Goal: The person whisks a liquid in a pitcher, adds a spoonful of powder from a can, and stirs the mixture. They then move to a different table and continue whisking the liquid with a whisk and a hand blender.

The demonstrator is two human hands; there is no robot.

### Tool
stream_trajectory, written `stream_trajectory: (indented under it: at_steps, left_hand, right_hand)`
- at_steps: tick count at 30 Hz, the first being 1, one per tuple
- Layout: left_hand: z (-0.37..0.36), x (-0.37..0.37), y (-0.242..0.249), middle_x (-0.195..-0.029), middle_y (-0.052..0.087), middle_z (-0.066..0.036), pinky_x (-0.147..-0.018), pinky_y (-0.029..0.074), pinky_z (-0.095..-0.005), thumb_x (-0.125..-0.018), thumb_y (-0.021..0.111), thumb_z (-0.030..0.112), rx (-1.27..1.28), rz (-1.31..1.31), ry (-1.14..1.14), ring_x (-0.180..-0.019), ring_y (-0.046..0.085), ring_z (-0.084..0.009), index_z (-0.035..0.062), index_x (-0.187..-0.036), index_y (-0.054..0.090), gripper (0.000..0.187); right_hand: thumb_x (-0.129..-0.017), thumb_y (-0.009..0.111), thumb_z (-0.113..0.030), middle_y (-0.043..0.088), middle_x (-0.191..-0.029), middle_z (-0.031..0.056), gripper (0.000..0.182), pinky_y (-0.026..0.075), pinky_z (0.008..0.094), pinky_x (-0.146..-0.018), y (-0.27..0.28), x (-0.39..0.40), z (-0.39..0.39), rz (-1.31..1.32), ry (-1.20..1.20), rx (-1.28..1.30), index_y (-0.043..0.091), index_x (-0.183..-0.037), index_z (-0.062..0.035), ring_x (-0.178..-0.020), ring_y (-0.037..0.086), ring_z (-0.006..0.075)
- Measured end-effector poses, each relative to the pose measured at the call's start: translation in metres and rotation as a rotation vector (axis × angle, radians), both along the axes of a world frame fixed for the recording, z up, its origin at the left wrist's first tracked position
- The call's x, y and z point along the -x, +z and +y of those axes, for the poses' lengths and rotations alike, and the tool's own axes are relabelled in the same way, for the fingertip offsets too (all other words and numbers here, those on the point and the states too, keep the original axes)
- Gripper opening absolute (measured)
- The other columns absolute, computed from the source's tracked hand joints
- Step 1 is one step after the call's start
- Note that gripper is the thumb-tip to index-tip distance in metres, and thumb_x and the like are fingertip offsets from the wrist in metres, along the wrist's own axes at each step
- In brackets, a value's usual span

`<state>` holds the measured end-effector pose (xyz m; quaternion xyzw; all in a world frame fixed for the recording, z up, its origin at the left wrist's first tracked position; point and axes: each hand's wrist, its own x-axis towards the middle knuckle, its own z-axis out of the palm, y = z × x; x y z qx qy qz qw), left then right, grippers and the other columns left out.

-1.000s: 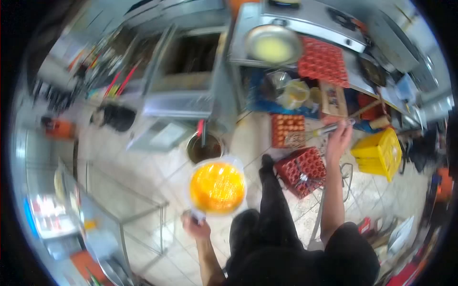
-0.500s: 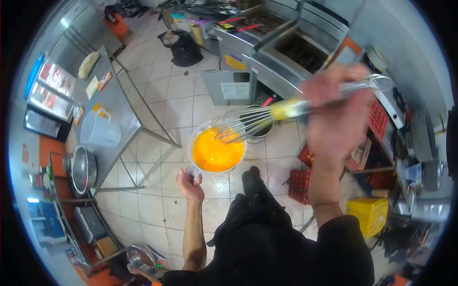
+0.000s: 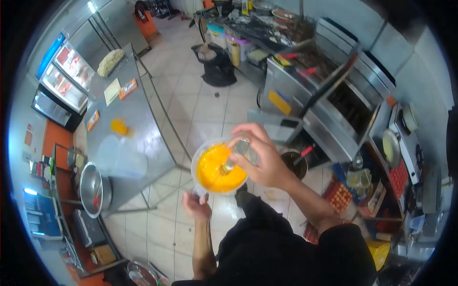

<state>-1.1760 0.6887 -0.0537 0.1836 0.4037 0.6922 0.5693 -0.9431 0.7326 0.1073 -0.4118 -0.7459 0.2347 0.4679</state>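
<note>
My left hand [image 3: 196, 206] is closed around the handle of a translucent plastic jug [image 3: 194, 175], held out in front of me above the floor. Bright yellow-orange beaten egg [image 3: 210, 167] fills a good part of it. A whisk [image 3: 242, 148] stands upright in the egg, its wires mostly sunk and hidden. My right hand [image 3: 265, 159] grips the whisk's handle from above, fingers bent around it over the jug's right side.
On the left, a steel table [image 3: 155, 133] bears a blurred clear jug [image 3: 121, 159], a small yellow container [image 3: 119, 126], dough [image 3: 110, 63] and a metal bowl [image 3: 108, 193]. At right are a fryer [image 3: 329, 124], a pot [image 3: 298, 167] and egg trays [image 3: 339, 198]. A black bin bag [image 3: 218, 74] stands ahead.
My right hand has come down and left, turning the whisk from sideways above the jug to upright in the egg. My left hand keeps the jug; the view has shifted.
</note>
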Motion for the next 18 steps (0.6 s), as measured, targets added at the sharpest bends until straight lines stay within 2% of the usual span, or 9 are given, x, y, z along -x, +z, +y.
stream_trajectory:
  at_steps: [3,4,5,7,8,12,14,17,18]
  left_hand:
    - [0.058,0.033,-0.042,-0.056,0.046,0.001,-0.046,0.026,-0.0226,-0.089,0.041,0.054,0.1,0.272,0.246,-0.047,0.038,-0.0076,0.0086,-0.069,0.053,0.051]
    - [0.071,0.034,0.0,-0.063,0.047,-0.003,-0.05,0.035,-0.0243,-0.09,0.044,0.044,-0.073,0.053,0.011,-0.052,0.044,-0.0134,0.009,-0.076,0.046,0.038]
    - [0.089,0.038,0.01,-0.064,0.049,-0.004,-0.05,0.035,-0.0238,-0.089,0.044,0.047,-0.105,0.014,0.077,-0.054,0.045,-0.0126,0.0068,-0.076,0.048,0.043]
    - [0.131,0.039,0.029,-0.065,0.05,-0.003,-0.049,0.032,-0.0229,-0.09,0.044,0.048,0.081,0.089,0.283,-0.055,0.045,-0.0099,0.0063,-0.074,0.049,0.045]
    - [0.153,0.045,0.036,-0.067,0.05,-0.003,-0.049,0.032,-0.0223,-0.09,0.043,0.048,0.019,0.11,0.22,-0.056,0.045,-0.0093,0.0068,-0.076,0.049,0.044]
    - [0.242,0.061,0.061,-0.074,0.051,-0.002,-0.047,0.03,-0.0199,-0.094,0.049,0.037,0.047,0.034,0.29,-0.056,0.044,-0.0085,0.0079,-0.089,0.047,0.03]
    - [0.28,0.073,0.057,-0.074,0.051,-0.003,-0.048,0.031,-0.0204,-0.095,0.051,0.034,0.027,0.027,0.254,-0.056,0.044,-0.0085,0.0078,-0.089,0.047,0.027]
    - [0.356,0.119,0.027,-0.078,0.049,0.002,-0.051,0.033,-0.0204,-0.094,0.054,0.03,-0.174,0.21,0.057,-0.066,0.048,-0.0064,0.0113,-0.088,0.048,0.021]
    - [0.379,0.135,0.004,-0.076,0.048,0.002,-0.05,0.033,-0.0209,-0.094,0.055,0.028,-0.196,0.428,0.091,-0.064,0.047,-0.0063,0.0111,-0.086,0.047,0.021]
  right_hand:
    - [-0.082,0.066,-0.016,0.047,-0.117,0.013,0.031,0.036,0.0362,-0.097,0.01,0.005,0.074,0.013,-0.039,0.028,0.059,-0.11,-0.004,-0.112,0.046,0.0289]
    - [-0.083,0.066,-0.018,0.045,-0.122,0.0122,0.045,0.036,0.0366,-0.098,0.01,0.006,0.1,-0.001,-0.012,0.073,0.052,-0.124,-0.0059,-0.113,0.046,0.0259]
    - [-0.083,0.066,-0.018,0.045,-0.122,0.0122,0.045,0.036,0.0366,-0.098,0.01,0.01,0.122,-0.019,-0.022,0.081,0.052,-0.124,-0.0059,-0.113,0.046,0.0259]
    - [-0.084,0.065,-0.022,0.043,-0.126,0.0114,0.06,0.036,0.0359,-0.098,0.011,0.018,0.172,0.293,0.058,0.176,0.04,-0.137,-0.0074,-0.114,0.046,0.0218]
    - [-0.089,0.061,-0.028,0.04,-0.13,0.0108,0.065,0.038,0.0348,-0.096,0.007,0.015,0.2,0.278,0.092,0.149,0.031,-0.143,-0.0083,-0.113,0.046,0.0193]
    - [-0.094,0.053,-0.03,0.042,-0.128,0.0111,0.054,0.039,0.0327,-0.095,-0.023,0.012,0.31,0.446,0.047,0.074,0.036,-0.139,-0.0057,-0.112,0.047,0.0195]
    - [-0.098,0.046,-0.029,0.046,-0.124,0.0124,0.044,0.04,0.0313,-0.091,-0.066,-0.006,0.356,0.212,-0.201,0.072,0.044,-0.132,-0.0022,-0.11,0.049,0.02]
    - [-0.098,0.045,-0.025,0.057,-0.105,0.0151,0.033,0.043,0.0322,-0.086,-0.131,-0.026,0.397,0.137,-0.482,0.147,0.057,-0.115,0.0015,-0.099,0.056,0.0253]
    - [-0.098,0.046,-0.024,0.06,-0.098,0.0158,0.032,0.044,0.0331,-0.084,-0.164,-0.035,0.399,0.118,-0.569,0.201,0.059,-0.11,0.0017,-0.095,0.058,0.0272]
